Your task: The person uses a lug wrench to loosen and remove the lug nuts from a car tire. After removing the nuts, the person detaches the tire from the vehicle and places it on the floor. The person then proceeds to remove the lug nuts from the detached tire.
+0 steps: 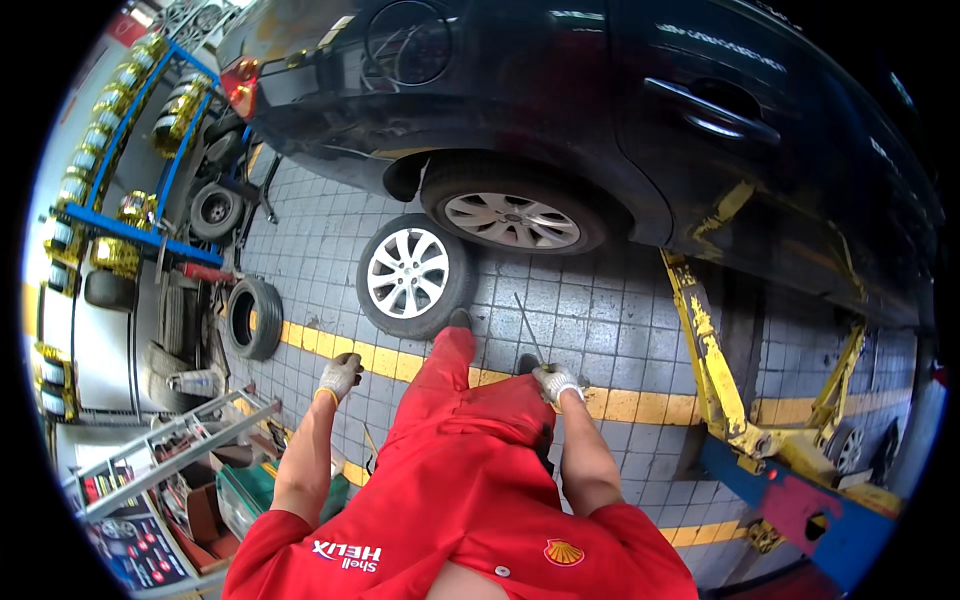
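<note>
My right hand (556, 381), in a pale work glove, is closed around one end of a long thin metal rod (527, 325). The rod slants away over the tiled floor. To the left, my gloved left hand (341, 374) hangs with loosely curled fingers, thumb apart from them, and nothing shows in it. Just ahead of my foot, a wheel (409, 275) with a silver multi-spoke rim lies flat on the floor. Beyond it is the dark car (520, 90), whose mounted rear wheel (512, 219) has a similar rim.
A yellow lift arm (705, 350) reaches under the car on the right. On the left are a loose tyre (254, 318), a blue rack (130, 230) of wrapped tyres and a metal ladder (170, 455). A yellow line (620, 405) crosses the floor.
</note>
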Demonstrator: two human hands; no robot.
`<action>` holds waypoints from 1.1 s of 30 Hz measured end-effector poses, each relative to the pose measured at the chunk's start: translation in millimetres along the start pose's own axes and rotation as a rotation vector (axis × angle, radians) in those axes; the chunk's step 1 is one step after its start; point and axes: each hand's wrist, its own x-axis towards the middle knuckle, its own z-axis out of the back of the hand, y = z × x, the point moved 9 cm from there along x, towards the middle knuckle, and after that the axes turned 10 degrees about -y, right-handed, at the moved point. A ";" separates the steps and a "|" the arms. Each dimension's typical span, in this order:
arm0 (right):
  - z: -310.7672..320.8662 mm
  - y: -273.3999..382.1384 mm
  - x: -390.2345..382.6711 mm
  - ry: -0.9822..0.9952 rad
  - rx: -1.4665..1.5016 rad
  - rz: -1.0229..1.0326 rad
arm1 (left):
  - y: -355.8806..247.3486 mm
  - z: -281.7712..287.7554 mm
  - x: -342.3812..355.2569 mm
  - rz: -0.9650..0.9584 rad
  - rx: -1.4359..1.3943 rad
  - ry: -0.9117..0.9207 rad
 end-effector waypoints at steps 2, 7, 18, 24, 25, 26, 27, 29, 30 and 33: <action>-26.1 19.5 1.5 -0.080 0.031 0.062 | -75.3 16.5 13.9 -0.099 0.069 -0.007; 20.6 -25.0 -61.1 -0.054 0.290 -0.078 | -182.0 -147.4 -19.8 -0.398 0.417 0.321; -56.6 38.2 -24.6 -0.137 0.584 -0.012 | -213.6 -367.0 10.1 -0.545 0.430 0.698; -115.7 79.6 75.9 -0.115 0.509 0.036 | -180.6 -459.1 101.9 -0.307 -0.124 0.740; -120.4 79.7 99.7 -0.106 0.588 0.025 | -184.2 -477.8 108.6 -0.242 -0.188 0.767; -136.6 51.7 122.3 -0.109 0.558 0.057 | -163.2 -496.8 112.4 -0.175 -0.234 0.769; -153.6 25.8 142.3 -0.099 0.527 0.096 | -145.6 -507.4 113.6 -0.190 -0.239 0.752; -156.5 12.7 178.5 -0.106 0.341 0.085 | -122.1 -529.2 130.8 -0.245 -0.255 0.701; -157.2 15.0 206.5 -0.125 0.281 0.117 | -119.9 -542.6 149.2 -0.296 -0.302 0.710; -133.8 46.5 272.4 -0.200 0.081 0.197 | -137.7 -572.1 200.9 -0.377 -0.465 0.701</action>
